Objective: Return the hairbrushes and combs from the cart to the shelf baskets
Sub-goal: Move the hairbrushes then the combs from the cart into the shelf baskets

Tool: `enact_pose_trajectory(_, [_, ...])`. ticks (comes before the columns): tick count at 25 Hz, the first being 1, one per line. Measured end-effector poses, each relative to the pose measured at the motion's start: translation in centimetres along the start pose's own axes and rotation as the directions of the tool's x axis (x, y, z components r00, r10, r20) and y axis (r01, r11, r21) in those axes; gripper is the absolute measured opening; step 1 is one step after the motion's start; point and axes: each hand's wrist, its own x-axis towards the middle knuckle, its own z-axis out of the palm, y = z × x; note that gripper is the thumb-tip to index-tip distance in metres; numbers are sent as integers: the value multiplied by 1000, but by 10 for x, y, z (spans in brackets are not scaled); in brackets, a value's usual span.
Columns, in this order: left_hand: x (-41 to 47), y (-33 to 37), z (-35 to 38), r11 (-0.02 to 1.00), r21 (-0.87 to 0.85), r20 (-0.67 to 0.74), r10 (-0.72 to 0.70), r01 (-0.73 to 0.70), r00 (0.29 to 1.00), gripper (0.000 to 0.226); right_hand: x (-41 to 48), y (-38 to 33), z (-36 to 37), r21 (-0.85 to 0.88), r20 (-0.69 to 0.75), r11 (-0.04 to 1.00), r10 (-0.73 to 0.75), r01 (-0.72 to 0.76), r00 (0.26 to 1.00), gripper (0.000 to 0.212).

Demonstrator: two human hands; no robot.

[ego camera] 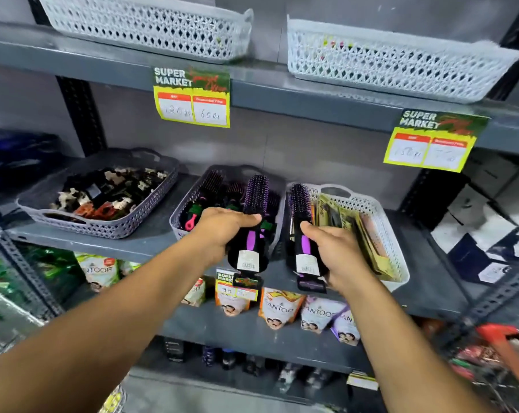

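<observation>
Both hands are busy: the left hand (pixel 222 231) is closed around the handle of one round purple brush (pixel 253 204), and the right hand (pixel 333 251) is closed around a second brush (pixel 300 210) of the same kind. Just behind the left hand stands the grey basket (pixel 177 216), which already holds several brushes. Beside the right hand, the white basket (pixel 383 222) holds packaged combs (pixel 356 231). These two brushes are not yet released. I judge that more remains in the cart (pixel 503 344), low on the right, whose contents are blurred.
</observation>
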Motion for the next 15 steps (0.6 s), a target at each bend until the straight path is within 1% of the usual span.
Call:
enact_pose_trajectory(3, [27, 9, -8, 996, 88, -1, -15, 15, 1000, 28, 25, -1, 21, 1, -10, 1000, -2, 2, 1000, 19])
enact_pose_trajectory(5, [46, 11, -11, 994, 107, -18, -20, 22, 1000, 31, 44, 1, 34, -18, -22, 1000, 14, -14, 1000, 17])
enact_pose_trajectory(7, [65, 13, -14, 993, 119, -43, -17, 22, 999, 32, 63, 2, 46, -53, -38, 998, 15, -17, 999, 21])
enact_pose_trajectory(9, [83, 11, -16, 988, 149, -81, -25, 37, 996, 36, 79, 4, 55, -106, -89, 994, 9, -19, 996, 30])
enact_pose_trajectory(11, [104, 13, -20, 975, 217, -112, -28, 52, 993, 40, 97, 2, 65, -205, -128, 979, -21, -6, 992, 43])
enact_pose_trajectory(13, [125, 16, -24, 947, 317, -145, 0, 46, 989, 34, 118, -2, 74, -288, -116, 957, -39, 4, 993, 39])
enact_pose_trajectory(15, [138, 18, -24, 914, 405, -161, 34, 34, 986, 33, 136, -3, 81, -321, -128, 947, -43, 0, 991, 35])
